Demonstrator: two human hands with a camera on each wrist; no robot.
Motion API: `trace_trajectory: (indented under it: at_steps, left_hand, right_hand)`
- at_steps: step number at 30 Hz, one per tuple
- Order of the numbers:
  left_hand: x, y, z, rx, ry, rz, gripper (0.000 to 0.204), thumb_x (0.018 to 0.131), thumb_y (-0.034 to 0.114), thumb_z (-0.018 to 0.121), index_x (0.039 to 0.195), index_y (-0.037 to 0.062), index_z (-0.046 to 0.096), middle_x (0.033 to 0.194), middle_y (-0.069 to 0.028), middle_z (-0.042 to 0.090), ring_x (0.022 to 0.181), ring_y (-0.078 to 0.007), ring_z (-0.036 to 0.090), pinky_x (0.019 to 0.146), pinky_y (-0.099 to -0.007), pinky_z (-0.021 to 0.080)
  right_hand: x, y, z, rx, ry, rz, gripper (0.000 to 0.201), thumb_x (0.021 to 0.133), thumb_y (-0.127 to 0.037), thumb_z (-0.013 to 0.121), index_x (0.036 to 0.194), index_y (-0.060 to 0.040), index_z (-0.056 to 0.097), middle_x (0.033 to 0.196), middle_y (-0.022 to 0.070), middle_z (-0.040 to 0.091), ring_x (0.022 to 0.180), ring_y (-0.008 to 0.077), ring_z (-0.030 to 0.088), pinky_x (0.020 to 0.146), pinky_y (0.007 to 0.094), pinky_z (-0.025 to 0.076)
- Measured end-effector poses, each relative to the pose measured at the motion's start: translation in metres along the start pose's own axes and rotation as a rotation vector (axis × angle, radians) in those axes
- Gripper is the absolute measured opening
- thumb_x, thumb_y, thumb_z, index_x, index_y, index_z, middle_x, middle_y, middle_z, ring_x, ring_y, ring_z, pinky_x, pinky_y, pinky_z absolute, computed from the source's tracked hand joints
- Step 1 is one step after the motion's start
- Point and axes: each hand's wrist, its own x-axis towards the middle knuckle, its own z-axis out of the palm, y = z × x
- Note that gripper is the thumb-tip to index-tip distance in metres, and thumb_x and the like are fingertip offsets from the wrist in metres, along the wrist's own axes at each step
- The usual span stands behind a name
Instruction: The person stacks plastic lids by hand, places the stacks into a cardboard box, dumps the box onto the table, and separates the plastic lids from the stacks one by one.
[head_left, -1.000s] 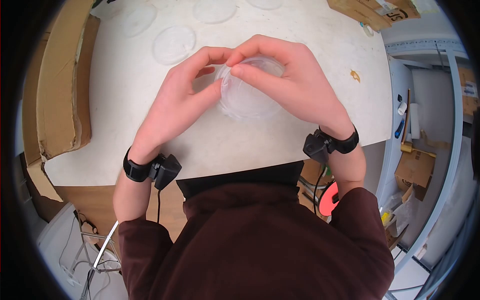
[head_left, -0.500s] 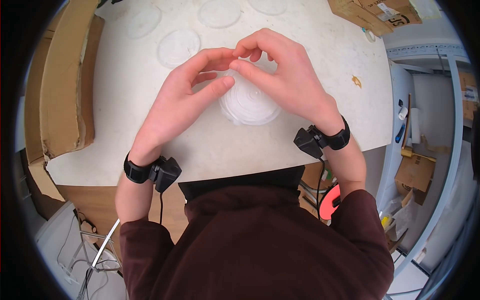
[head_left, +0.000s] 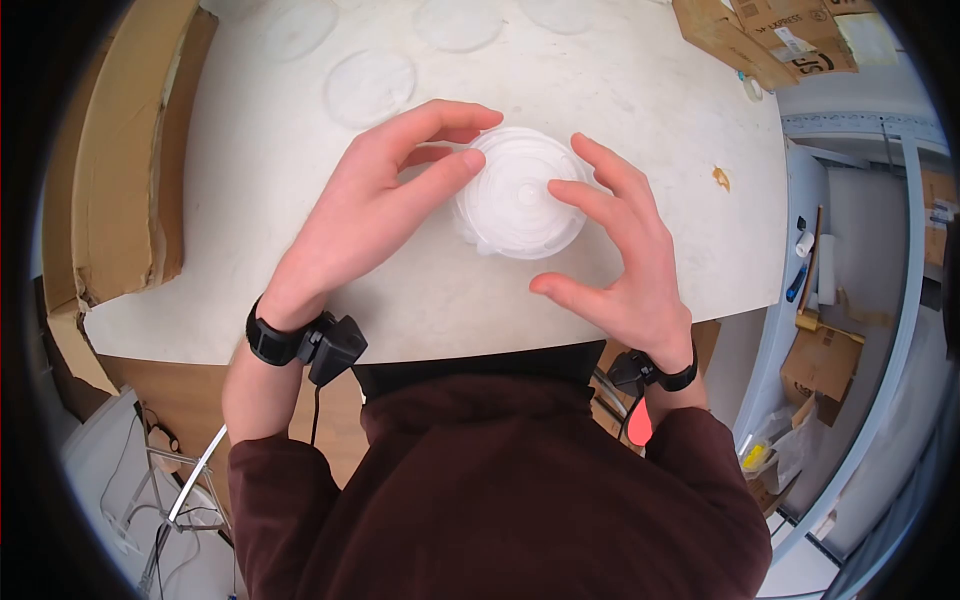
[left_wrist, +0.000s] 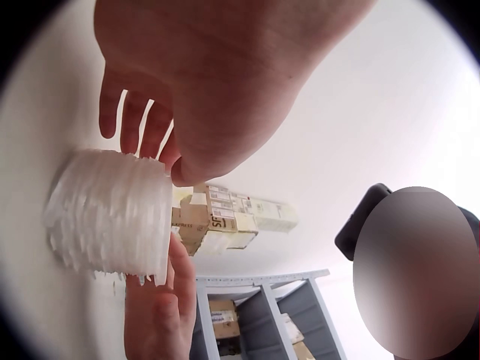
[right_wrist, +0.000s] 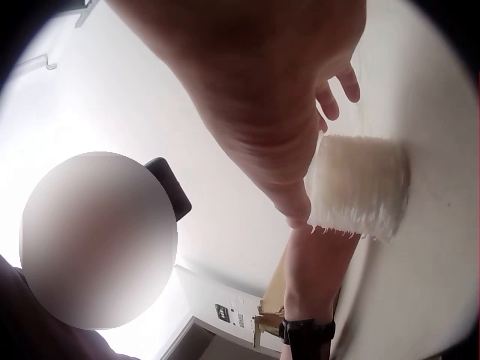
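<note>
A tall stack of clear plastic lids stands on the white table between both hands. From the side, in the left wrist view, the stack shows many layered rims with small tabs. My left hand is at the stack's left edge, thumb and index fingertips right at the top rim, fingers fairly straight. Spread wide on the other side, my right hand has its index and middle fingertips over the right edge, the thumb apart near the front. Neither hand grips the stack.
Several single round lids lie flat toward the back, one nearer lid among them. A long cardboard box lines the left edge. More boxes stand at the back right, near a tape roll. Shelving is beyond the right edge.
My right hand has moved right and toward me, away from the left fingertips, and its fingers have spread. The left hand has shifted little; the stack's top is now uncovered.
</note>
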Motion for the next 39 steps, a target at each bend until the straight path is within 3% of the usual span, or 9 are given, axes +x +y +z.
trace_trajectory:
  at_steps: [3, 10, 12, 25, 27, 28, 30, 33, 39]
  left_hand:
    - [0.000, 0.002, -0.001, 0.002, -0.040, -0.027, 0.037, 0.114, 0.020, 0.061, 0.146, 0.0028, 0.068, 0.136, -0.0074, 0.073, 0.125, -0.0175, 0.067, 0.111, -0.0352, 0.052]
    - [0.000, 0.002, 0.000, 0.026, -0.031, 0.010, 0.037, 0.115, 0.022, 0.061, 0.146, 0.0026, 0.067, 0.135, -0.0074, 0.073, 0.123, -0.0179, 0.068, 0.110, -0.0354, 0.052]
    - [0.000, 0.003, 0.002, -0.021, 0.016, -0.026, 0.037, 0.110, 0.022, 0.068, 0.142, 0.0040, 0.071, 0.132, -0.0100, 0.075, 0.122, -0.0228, 0.070, 0.108, -0.0377, 0.054]
    - [0.003, 0.001, -0.010, 0.228, 0.036, 0.106, 0.037, 0.106, 0.015, 0.070, 0.142, 0.0030, 0.069, 0.139, -0.0071, 0.073, 0.127, -0.0200, 0.066, 0.114, -0.0386, 0.051]
    - [0.006, 0.001, -0.024, 0.379, 0.286, 0.120, 0.040, 0.104, 0.023, 0.074, 0.139, 0.0039, 0.072, 0.139, -0.0133, 0.075, 0.128, -0.0302, 0.068, 0.111, -0.0422, 0.053]
    - [0.008, -0.002, -0.031, 0.390, 0.288, 0.122, 0.040, 0.104, 0.023, 0.074, 0.139, 0.0039, 0.072, 0.139, -0.0133, 0.075, 0.128, -0.0302, 0.068, 0.111, -0.0422, 0.053]
    - [0.011, -0.010, -0.043, 0.796, 0.565, 0.246, 0.048, 0.101, 0.026, 0.078, 0.142, 0.0024, 0.069, 0.144, -0.0160, 0.072, 0.135, -0.0344, 0.063, 0.114, -0.0454, 0.051]
    - [0.014, -0.032, -0.049, 1.111, 0.597, 0.191, 0.059, 0.097, 0.028, 0.082, 0.146, -0.0001, 0.066, 0.145, -0.0192, 0.069, 0.138, -0.0381, 0.059, 0.117, -0.0483, 0.048]
    - [0.015, -0.029, -0.045, 1.033, 0.515, 0.184, 0.068, 0.091, 0.024, 0.086, 0.150, 0.0001, 0.061, 0.146, -0.0211, 0.065, 0.137, -0.0392, 0.060, 0.116, -0.0481, 0.049]
  right_hand:
    - [-0.004, 0.004, 0.005, 0.013, 0.052, 0.064, 0.059, 0.079, -0.015, 0.096, 0.134, -0.0106, 0.075, 0.156, 0.0157, 0.062, 0.145, 0.0405, 0.056, 0.115, 0.0510, 0.052]
    - [0.000, 0.005, 0.007, -0.011, 0.086, -0.009, 0.057, 0.081, -0.012, 0.094, 0.134, -0.0104, 0.074, 0.156, 0.0157, 0.062, 0.143, 0.0397, 0.058, 0.114, 0.0500, 0.053]
    - [0.002, 0.005, 0.007, 0.035, 0.058, -0.006, 0.056, 0.082, -0.011, 0.093, 0.135, -0.0100, 0.074, 0.156, 0.0164, 0.061, 0.142, 0.0394, 0.058, 0.114, 0.0494, 0.053]
    - [0.007, 0.007, 0.006, 0.021, 0.024, 0.044, 0.050, 0.087, -0.012, 0.089, 0.134, -0.0085, 0.074, 0.152, 0.0171, 0.065, 0.136, 0.0379, 0.064, 0.112, 0.0478, 0.054]
    - [0.016, 0.004, -0.005, -0.012, 0.052, 0.037, 0.047, 0.089, -0.012, 0.086, 0.135, -0.0085, 0.074, 0.152, 0.0166, 0.065, 0.135, 0.0365, 0.065, 0.112, 0.0460, 0.054]
    - [0.021, 0.006, -0.010, -0.005, 0.058, 0.031, 0.047, 0.089, -0.012, 0.086, 0.135, -0.0085, 0.074, 0.152, 0.0166, 0.065, 0.135, 0.0365, 0.065, 0.112, 0.0460, 0.054]
    - [0.037, 0.017, -0.019, 0.032, 0.073, 0.017, 0.042, 0.095, -0.015, 0.082, 0.135, -0.0071, 0.073, 0.148, 0.0166, 0.068, 0.131, 0.0344, 0.067, 0.110, 0.0424, 0.054]
    - [0.058, 0.040, -0.018, 0.165, 0.062, 0.110, 0.036, 0.103, -0.018, 0.076, 0.136, -0.0041, 0.072, 0.141, 0.0141, 0.072, 0.128, 0.0286, 0.068, 0.109, 0.0387, 0.053]
    - [0.060, 0.068, -0.002, 0.538, 0.084, 0.383, 0.030, 0.114, -0.023, 0.064, 0.134, -0.0027, 0.072, 0.134, 0.0054, 0.075, 0.126, 0.0169, 0.067, 0.112, 0.0350, 0.051]
